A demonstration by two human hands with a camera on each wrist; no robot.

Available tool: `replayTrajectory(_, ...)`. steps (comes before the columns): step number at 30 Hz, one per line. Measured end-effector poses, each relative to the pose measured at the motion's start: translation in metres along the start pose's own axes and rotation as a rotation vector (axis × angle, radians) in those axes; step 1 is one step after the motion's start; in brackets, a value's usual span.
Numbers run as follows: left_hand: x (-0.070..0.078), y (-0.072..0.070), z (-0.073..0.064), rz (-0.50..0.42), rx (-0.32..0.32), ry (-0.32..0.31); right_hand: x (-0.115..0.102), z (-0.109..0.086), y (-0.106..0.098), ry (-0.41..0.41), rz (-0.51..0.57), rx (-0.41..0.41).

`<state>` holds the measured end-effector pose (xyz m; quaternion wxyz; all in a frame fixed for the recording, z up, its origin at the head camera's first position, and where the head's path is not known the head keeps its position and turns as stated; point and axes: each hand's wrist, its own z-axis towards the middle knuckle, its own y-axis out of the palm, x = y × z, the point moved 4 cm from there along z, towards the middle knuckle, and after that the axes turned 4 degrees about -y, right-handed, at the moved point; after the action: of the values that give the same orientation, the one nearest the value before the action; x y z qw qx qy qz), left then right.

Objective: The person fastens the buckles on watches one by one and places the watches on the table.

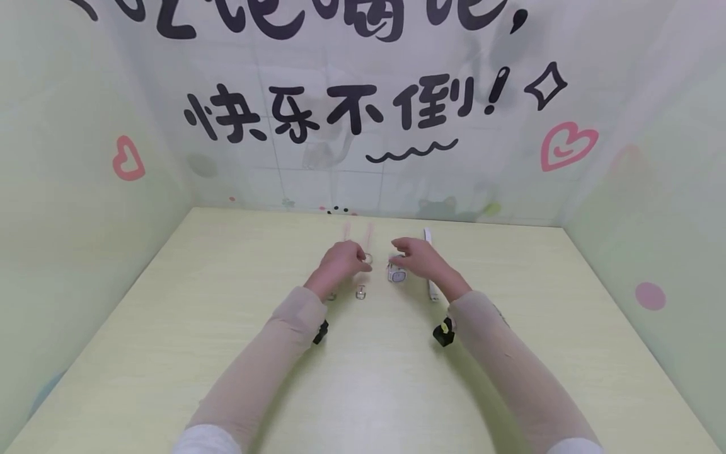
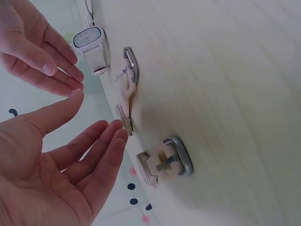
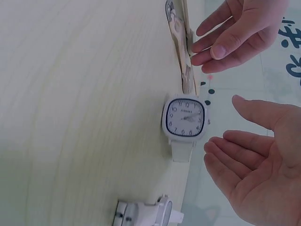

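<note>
My left hand [image 1: 340,261] is held over two watches with pale pink straps, its fingers loosely bent and nothing between them. In the left wrist view, one pink-strapped watch [image 2: 146,170] and the other pink-strapped watch [image 2: 123,117] lie with their metal buckles toward the near side; the fingertips overlap the latter, and contact cannot be told. Beside the square-faced white watch [image 3: 185,117], my right hand [image 1: 422,258] hovers, palm inward, holding nothing. That watch's dial faces up toward the near side. A second white watch [image 3: 148,214] lies farther right, partly hidden by the right forearm in the head view.
All the watches sit toward the back of a pale wooden table [image 1: 374,378]. A printed back wall [image 1: 340,183] rises right behind them, with side walls left and right. Black wrist cameras [image 1: 444,332] hang under both forearms.
</note>
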<state>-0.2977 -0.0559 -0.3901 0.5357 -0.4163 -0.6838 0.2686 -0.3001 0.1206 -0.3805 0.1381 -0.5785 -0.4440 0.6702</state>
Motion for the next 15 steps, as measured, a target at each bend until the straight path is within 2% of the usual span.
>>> replayTrajectory(6,-0.008,0.001,-0.004,0.032,-0.003,-0.053,-0.008,0.006,0.009,0.005,0.015,-0.010)
replayTrajectory(15,-0.006,0.008,-0.006,0.178,-0.013,-0.088,-0.012,0.009,0.015,0.012,0.000,-0.017)
